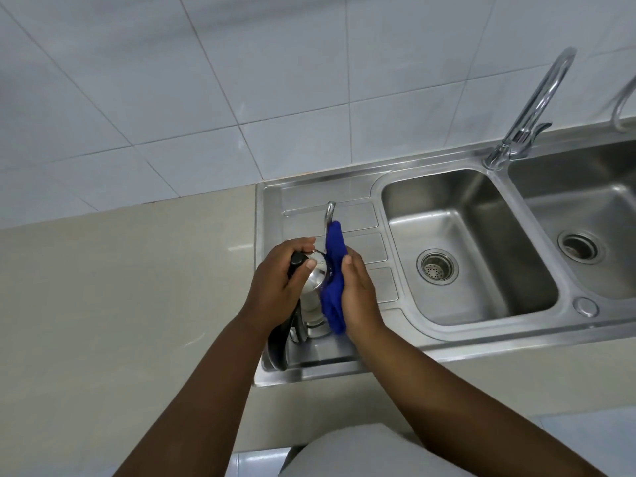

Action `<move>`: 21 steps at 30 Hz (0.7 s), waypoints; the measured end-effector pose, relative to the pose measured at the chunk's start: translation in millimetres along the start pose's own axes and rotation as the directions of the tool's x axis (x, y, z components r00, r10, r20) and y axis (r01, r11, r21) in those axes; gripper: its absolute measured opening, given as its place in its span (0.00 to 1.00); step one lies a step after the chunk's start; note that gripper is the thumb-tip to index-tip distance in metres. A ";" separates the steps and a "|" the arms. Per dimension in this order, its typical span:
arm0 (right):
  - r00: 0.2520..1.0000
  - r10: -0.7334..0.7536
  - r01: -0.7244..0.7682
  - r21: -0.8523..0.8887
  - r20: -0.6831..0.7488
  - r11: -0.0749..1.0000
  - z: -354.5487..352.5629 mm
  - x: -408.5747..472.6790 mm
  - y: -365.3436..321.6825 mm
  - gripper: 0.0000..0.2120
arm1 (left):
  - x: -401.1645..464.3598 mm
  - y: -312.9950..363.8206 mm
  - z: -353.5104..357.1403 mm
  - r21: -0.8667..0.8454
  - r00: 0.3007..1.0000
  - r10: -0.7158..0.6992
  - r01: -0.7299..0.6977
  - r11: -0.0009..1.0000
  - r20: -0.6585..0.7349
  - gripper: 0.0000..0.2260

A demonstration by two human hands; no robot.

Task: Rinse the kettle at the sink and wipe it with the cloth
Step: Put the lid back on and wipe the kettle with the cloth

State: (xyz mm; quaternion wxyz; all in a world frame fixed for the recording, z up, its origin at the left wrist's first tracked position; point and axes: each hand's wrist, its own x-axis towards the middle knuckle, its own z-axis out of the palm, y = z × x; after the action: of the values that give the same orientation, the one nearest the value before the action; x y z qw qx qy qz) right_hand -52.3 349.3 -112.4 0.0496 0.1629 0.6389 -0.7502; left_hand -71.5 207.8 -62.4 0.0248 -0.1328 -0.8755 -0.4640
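A steel kettle point(314, 287) with a thin curved spout and a black handle stands upright on the sink's ribbed drainboard point(364, 215). My left hand point(275, 284) grips the top of its handle beside the black lid knob. My right hand point(358, 290) presses a blue cloth point(333, 270) flat against the kettle's right side. The cloth runs from the base of the spout down to near the kettle's foot and hides that side of the body.
Right of the drainboard lie two steel basins point(406, 201), each with a drain strainer, and a tall chrome tap point(530, 111) stands behind them. Beige countertop point(120, 287) stretches to the left. A tiled wall rises behind.
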 end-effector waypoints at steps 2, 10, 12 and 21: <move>0.985 -0.165 0.170 -0.102 0.051 0.980 14.5 -8.6 -11.6 0.20 | 0.6 0.6 0.2 0.000 1.000 0.029 -0.029 1.000 0.001 0.13; 0.989 0.069 -0.063 0.053 -0.129 0.997 -2.5 -8.1 29.7 0.17 | -0.6 -0.3 2.4 -0.049 0.999 0.004 -0.006 0.999 -0.033 0.17; 0.973 0.193 -0.186 0.065 -0.123 0.980 -6.2 -4.4 24.0 0.18 | -0.8 -0.1 3.0 -0.055 0.999 0.005 -0.007 0.998 -0.040 0.17; 0.875 -0.485 0.436 -0.444 0.005 0.783 36.1 -30.9 7.7 0.25 | -6.6 4.2 13.7 -0.258 0.993 -0.049 0.021 0.966 -0.105 0.20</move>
State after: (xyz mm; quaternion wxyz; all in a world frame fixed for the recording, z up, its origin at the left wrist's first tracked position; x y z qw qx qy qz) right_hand -27.5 308.6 -105.5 -0.1355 0.0277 0.8106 -0.5690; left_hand -63.0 220.0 -67.9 0.0476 -0.0935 -0.8076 -0.5803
